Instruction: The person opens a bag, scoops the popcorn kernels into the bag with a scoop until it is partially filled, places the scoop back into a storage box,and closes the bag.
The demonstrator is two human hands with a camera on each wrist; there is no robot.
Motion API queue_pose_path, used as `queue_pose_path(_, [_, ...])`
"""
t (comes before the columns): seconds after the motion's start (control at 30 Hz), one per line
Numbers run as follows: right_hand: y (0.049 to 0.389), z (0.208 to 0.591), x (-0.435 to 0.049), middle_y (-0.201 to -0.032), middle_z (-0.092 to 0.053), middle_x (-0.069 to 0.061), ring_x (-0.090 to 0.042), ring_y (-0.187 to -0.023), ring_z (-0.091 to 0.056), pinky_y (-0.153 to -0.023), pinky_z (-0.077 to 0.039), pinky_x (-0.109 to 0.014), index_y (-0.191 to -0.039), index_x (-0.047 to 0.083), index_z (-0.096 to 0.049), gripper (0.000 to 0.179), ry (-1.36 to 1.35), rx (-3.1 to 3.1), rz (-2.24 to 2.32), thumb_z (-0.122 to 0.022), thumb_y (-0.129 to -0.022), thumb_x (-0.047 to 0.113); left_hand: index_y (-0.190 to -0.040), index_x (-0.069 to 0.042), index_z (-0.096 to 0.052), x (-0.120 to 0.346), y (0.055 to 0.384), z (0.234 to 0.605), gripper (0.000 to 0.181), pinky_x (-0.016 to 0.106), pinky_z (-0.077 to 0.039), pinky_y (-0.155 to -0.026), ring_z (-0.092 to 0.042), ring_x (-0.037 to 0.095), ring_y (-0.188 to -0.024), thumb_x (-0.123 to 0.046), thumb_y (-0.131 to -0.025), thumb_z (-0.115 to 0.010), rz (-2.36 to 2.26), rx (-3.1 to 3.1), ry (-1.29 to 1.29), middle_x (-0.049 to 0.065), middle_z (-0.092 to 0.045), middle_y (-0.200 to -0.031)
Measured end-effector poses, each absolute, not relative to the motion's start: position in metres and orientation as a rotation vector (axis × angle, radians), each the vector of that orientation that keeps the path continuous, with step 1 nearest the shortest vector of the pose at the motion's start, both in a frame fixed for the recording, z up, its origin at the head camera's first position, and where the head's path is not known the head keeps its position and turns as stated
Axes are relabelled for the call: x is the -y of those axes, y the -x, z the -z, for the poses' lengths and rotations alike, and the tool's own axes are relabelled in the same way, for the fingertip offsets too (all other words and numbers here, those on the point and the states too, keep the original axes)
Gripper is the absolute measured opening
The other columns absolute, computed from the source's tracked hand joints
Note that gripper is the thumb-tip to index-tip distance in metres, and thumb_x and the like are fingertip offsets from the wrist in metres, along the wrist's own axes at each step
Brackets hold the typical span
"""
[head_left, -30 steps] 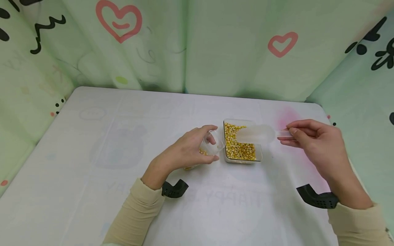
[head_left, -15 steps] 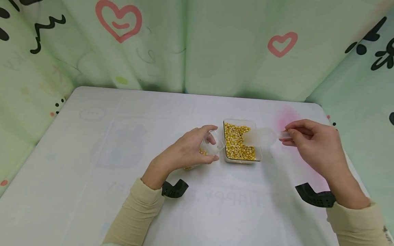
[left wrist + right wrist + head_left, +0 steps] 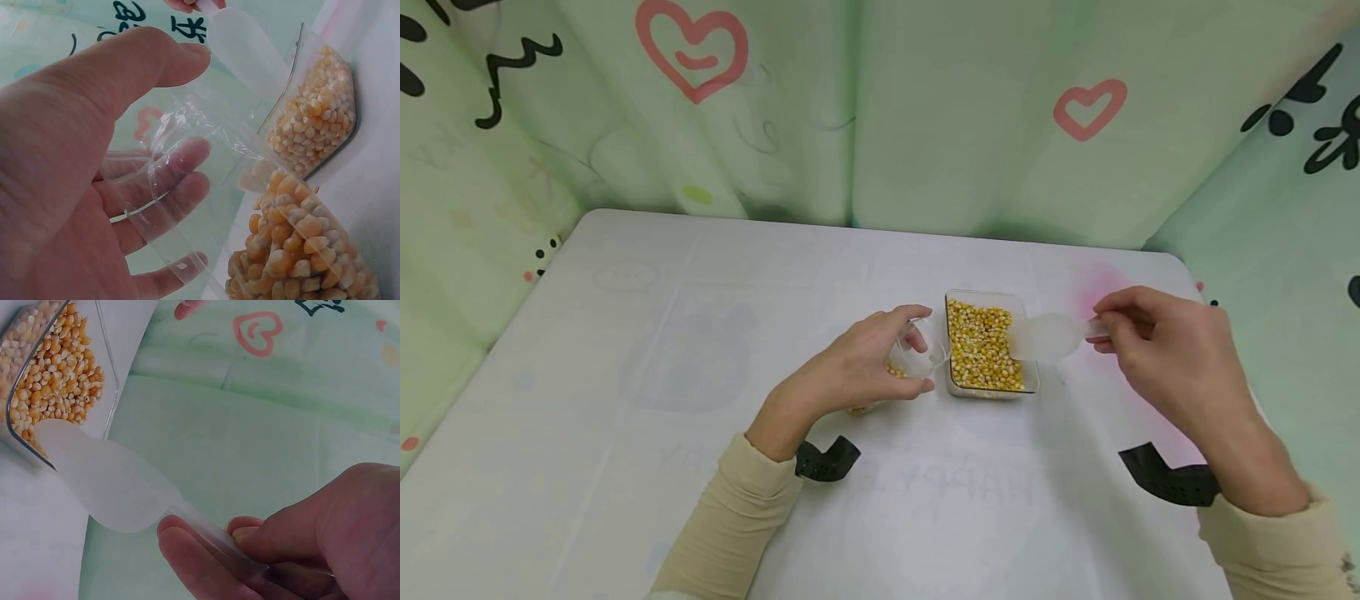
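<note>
My left hand [image 3: 868, 354] holds a clear plastic bag [image 3: 162, 181] by its mouth, thumb and fingers curved round the opening. Corn kernels [image 3: 300, 250] fill the lower part of this bag. My right hand [image 3: 1180, 358] grips the handle of a translucent white scoop [image 3: 1048, 336] between thumb and fingers. The scoop's tip reaches over the right side of a clear rectangular container [image 3: 1030, 379] holding yellow corn kernels [image 3: 981, 346]. In the right wrist view, the scoop [image 3: 119, 481] slants down to the kernels at the container's rim. The container stands just right of the bag.
A white table [image 3: 662, 467] with faint printed drawings lies under everything. Green curtains [image 3: 940, 125] with hearts and black marks hang behind and at both sides. Black wrist mounts [image 3: 827, 461] sit on both wrists.
The scoop has drawn rightward from over the middle of the container to its right edge, uncovering more kernels. The right hand has shifted slightly. The left hand and bag have stayed still.
</note>
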State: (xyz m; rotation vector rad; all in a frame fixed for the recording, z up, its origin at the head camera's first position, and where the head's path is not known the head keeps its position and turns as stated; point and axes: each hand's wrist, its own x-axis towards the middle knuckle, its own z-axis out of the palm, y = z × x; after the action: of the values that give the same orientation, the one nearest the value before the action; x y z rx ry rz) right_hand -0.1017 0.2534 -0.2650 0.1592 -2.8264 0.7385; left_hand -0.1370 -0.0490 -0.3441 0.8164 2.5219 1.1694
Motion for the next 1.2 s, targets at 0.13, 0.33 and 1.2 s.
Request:
queue_pose_path(0.13, [0.102, 0.262, -0.247, -0.083, -0.074, -0.017, 0.024, -0.061, -0.051, -0.056, -0.042, -0.005, -0.095, -0.001, -0.072, 0.015, -0.227, 2.810, -0.670, -0.057, -0.092, 0.001, -0.148, -0.012, -0.038, 0.049, 0.137, 0.344, 0.078, 0.035, -0.046, -0.093, -0.058, 0.023, -0.111, -0.032, -0.083, -0.077, -1.168, -2.519, -0.812, -0.001, -0.066, -0.115])
queue_pose_path(0.33, [0.104, 0.264, -0.238, -0.079, -0.073, -0.015, 0.010, -0.059, -0.053, -0.050, -0.042, -0.016, -0.091, -0.001, -0.072, 0.013, -0.264, 2.825, -0.589, -0.058, -0.091, 0.000, -0.149, -0.012, -0.038, 0.048, 0.137, 0.344, 0.079, 0.034, -0.046, -0.092, -0.058, 0.023, -0.110, -0.033, -0.083, -0.077, -1.166, -2.519, -0.809, -0.002, -0.066, -0.114])
queue_pose_path(1.2, [0.118, 0.281, -0.252, -0.097, -0.074, -0.021, -0.004, -0.069, -0.072, -0.065, -0.055, -0.016, -0.105, -0.002, -0.068, 0.017, -0.123, 3.057, -0.903, -0.056, -0.098, 0.007, -0.149, -0.011, -0.038, 0.049, 0.136, 0.344, 0.079, 0.036, -0.046, -0.093, -0.058, 0.023, -0.109, -0.033, -0.083, -0.076, -1.164, -2.526, -0.818, -0.002, -0.066, -0.115])
